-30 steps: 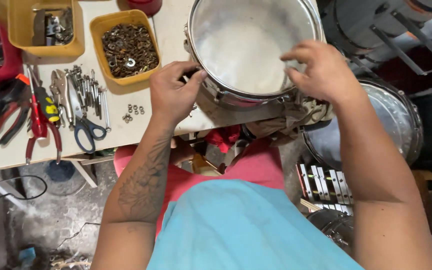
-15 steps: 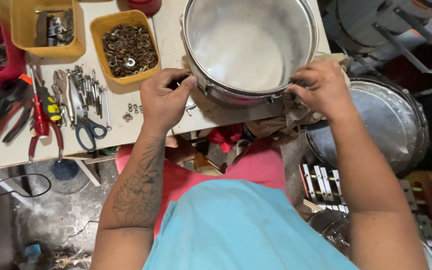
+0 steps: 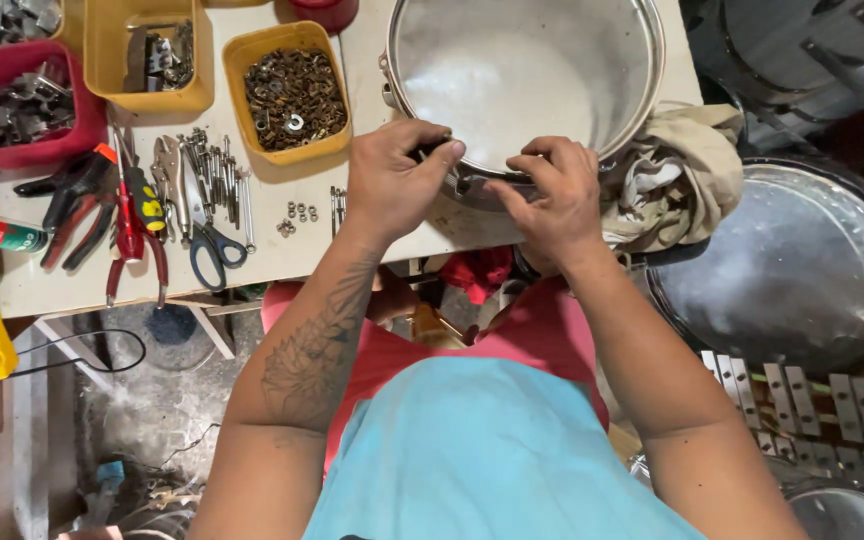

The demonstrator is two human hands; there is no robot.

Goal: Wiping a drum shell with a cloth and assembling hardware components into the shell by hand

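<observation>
At the near edge of the worktop [image 3: 392, 250], toward its right end, sits a shiny metal drum shell [image 3: 527, 75] with a pale drumhead inside its rim. Both hands meet at the nearest part of its rim. The left hand [image 3: 392, 185] lies curled over the edge, its thumb and fingers closed around the hoop there, fingertips [image 3: 447, 150] resting on the metal. The right hand [image 3: 552, 195] is just beside it, fingers bent and pinched on a small dark fitting [image 3: 477, 185] on the side of the drum; what exactly that fitting is cannot be made out. The two hands nearly touch.

A crumpled beige cloth [image 3: 687, 175] lies against the drum at the right edge of the worktop. Left of the drum stands a yellow tray [image 3: 292, 95] full of rusty washers and nuts, with another yellow tray [image 3: 152, 55] and a red tray [image 3: 22, 100] of metal parts further left, toward the far left corner. Near the left front edge lie scissors [image 3: 214, 245], red-handled pliers [image 3: 132, 250], a row of bolts and drill bits [image 3: 217, 175], and a few loose nuts [image 3: 297, 215]. Off the worktop to the right rests a second drum [image 3: 792, 270].
</observation>
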